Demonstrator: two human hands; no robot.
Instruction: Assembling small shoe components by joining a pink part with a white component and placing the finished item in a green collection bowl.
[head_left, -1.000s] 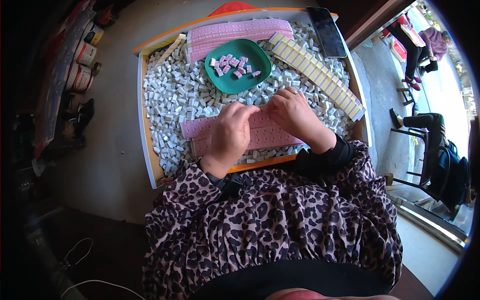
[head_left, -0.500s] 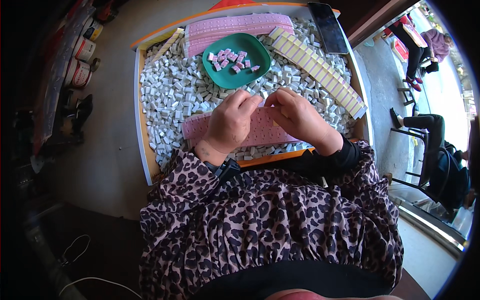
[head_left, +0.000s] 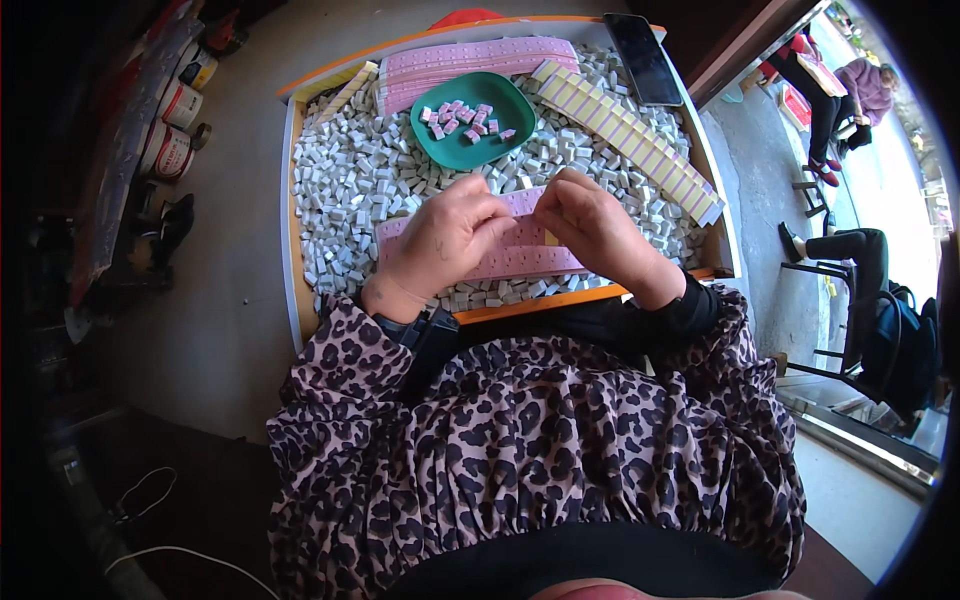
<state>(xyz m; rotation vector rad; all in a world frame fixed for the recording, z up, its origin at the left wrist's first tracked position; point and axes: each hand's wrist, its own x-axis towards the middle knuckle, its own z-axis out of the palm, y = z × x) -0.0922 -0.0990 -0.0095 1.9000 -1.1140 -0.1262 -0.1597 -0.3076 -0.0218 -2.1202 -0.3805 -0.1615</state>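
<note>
My left hand [head_left: 448, 232] and my right hand [head_left: 598, 228] are close together over a pink printed sheet [head_left: 530, 262] on a bed of small grey-white blocks [head_left: 350, 190]. Both hands are closed in a pinch, thumbs against bent fingers, at the sheet's far edge. A strip of pink shows between the fingertips; whatever they grip is too small or hidden to make out. Beyond them, a green plate [head_left: 465, 152] rests on the blocks, carrying several small pink-and-white pieces [head_left: 452, 128].
More pink sheets [head_left: 470, 62] lie behind the plate. Yellow striped strips [head_left: 630, 140] slant along the right side, and a dark phone [head_left: 643, 60] sits at the back right corner. A wooden rim [head_left: 292, 240] borders the tray. Other people [head_left: 850, 85] are off to the right.
My left hand has shifted slightly left and the gap between the hands is a little wider, showing more of the pink between them. The view has moved slightly. Plate and pieces stay put.
</note>
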